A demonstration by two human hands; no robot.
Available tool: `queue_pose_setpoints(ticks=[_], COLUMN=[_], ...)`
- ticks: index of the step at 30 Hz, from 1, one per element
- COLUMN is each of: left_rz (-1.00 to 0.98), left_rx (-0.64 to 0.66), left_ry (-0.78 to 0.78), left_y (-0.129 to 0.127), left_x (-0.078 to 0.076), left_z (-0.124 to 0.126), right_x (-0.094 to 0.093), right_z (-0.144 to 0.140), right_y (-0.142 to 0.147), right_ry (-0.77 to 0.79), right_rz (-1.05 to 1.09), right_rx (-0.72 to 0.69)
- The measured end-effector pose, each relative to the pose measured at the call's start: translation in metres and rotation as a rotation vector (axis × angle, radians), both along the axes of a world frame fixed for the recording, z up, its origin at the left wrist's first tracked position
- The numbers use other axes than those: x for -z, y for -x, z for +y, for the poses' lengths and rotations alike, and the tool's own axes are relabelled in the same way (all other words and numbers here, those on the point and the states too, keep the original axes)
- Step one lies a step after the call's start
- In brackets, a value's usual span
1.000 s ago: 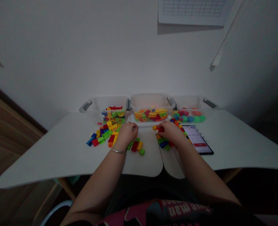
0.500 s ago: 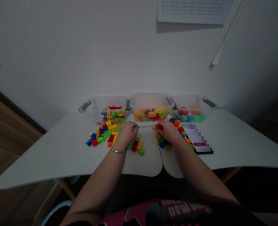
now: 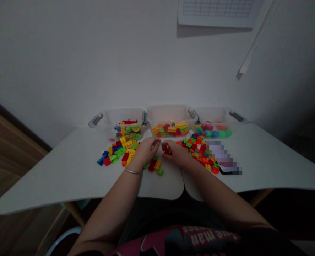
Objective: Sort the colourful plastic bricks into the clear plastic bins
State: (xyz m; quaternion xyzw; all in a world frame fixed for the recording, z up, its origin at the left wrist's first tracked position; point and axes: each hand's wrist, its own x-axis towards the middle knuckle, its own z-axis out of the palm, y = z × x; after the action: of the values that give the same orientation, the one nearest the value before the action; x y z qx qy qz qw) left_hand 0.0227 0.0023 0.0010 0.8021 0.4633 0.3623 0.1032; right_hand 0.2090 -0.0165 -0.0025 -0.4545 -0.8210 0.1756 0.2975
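Note:
My left hand (image 3: 146, 151), a silver bangle on its wrist, is held over the left-hand pile with its fingers curled together. Whatever it pinches is hidden or too small to make out. Close beside it, fingertips almost meeting, my right hand (image 3: 175, 153) grips a red toy brick (image 3: 166, 148). Loose bricks in several colours, among them a green brick (image 3: 120, 152), lie left of and below my left hand. A second pile of mixed bricks (image 3: 200, 151) spreads to the right of my right hand.
Three clear plastic bins stand along the wall: a left bin (image 3: 125, 114) and a middle bin (image 3: 168, 113) with bricks, and a right bin (image 3: 213, 114) with round coloured pieces. A phone (image 3: 225, 160) lies beside the right pile. A seam divides the white table (image 3: 168, 186).
My right hand has moved left from the right pile to my left hand, bringing the red brick and uncovering more of that pile. My left hand has barely shifted.

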Motion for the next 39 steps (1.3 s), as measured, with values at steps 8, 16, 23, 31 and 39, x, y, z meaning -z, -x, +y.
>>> queue_pose_setpoints(ticks=[8,16,23,31,39], left_rz=[0.028,0.058,0.244,0.349,0.378], left_rx=[-0.086,-0.055,-0.030,-0.036,0.003], left_ry=[0.030,0.043,0.052,0.017,0.108], left_y=[0.004,0.002,0.003,0.000,0.000], left_x=[-0.001,-0.002,-0.001,-0.009,-0.015], left_z=[0.002,0.000,-0.002,-0.008,-0.011], right_x=[0.004,-0.004,-0.010,-0.005,-0.010], right_z=[-0.001,0.000,-0.003,0.001,0.014], right_y=[-0.001,-0.015,-0.020,-0.020,-0.029], right_ry=[-0.006,-0.189,-0.244,-0.209,-0.307], right_rz=[-0.121,-0.322,-0.470,-0.422,0.073], right_rx=[-0.048,0.014,0.115,0.088,0.171])
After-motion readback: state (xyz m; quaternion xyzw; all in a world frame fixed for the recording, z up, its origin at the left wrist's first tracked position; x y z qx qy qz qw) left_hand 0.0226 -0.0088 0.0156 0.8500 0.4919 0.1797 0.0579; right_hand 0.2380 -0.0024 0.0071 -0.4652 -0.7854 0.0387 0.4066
